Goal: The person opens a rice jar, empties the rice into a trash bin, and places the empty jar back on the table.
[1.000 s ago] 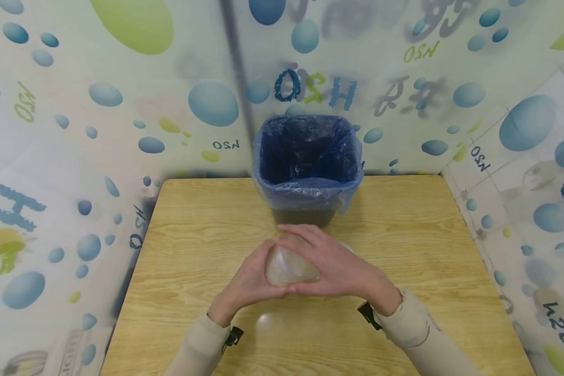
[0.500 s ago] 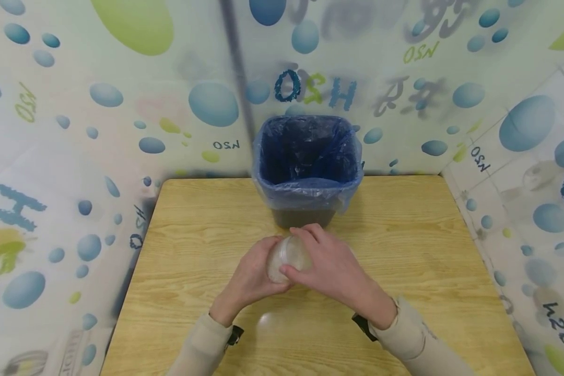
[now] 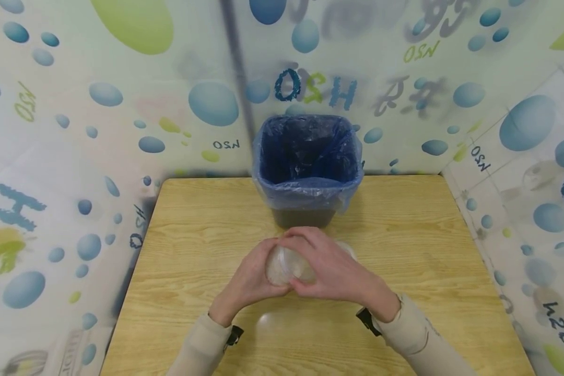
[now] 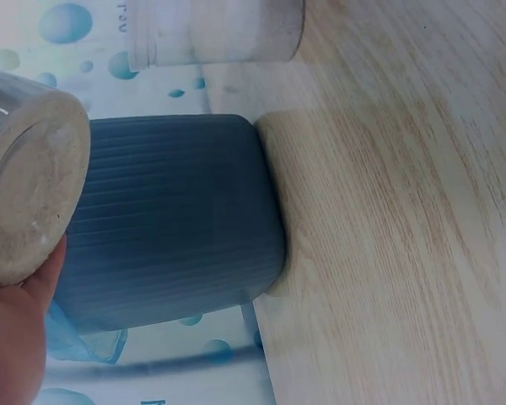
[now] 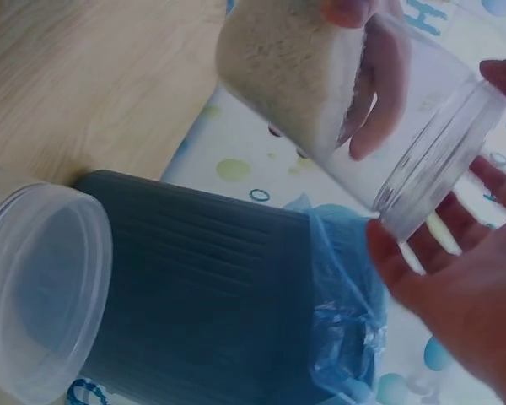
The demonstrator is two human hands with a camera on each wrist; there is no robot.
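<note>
A clear jar (image 3: pixel 278 267) partly filled with pale grains is held above the table between both hands. My left hand (image 3: pixel 245 277) grips its body; the jar lies tilted in the right wrist view, grains gathered at the base end. Around the clear lid (image 5: pixel 445 164) curl the fingers and thumb of my right hand (image 3: pixel 331 269). The left wrist view shows the jar's base (image 4: pixel 34 186) facing the camera. A second clear jar (image 5: pixel 46 291) with a translucent lid stands on the table, mostly hidden behind my right hand in the head view.
A dark ribbed bin (image 4: pixel 169 219) with a blue bag liner (image 3: pixel 307 196) stands on the wooden table (image 3: pixel 192 224), just beyond my hands. Patterned walls (image 3: pixel 169 104) close in the table at the back and sides.
My right hand has turned on the lid, its thumb going up and then back down. My left hand has kept its hold on the jar in nearly the same place.
</note>
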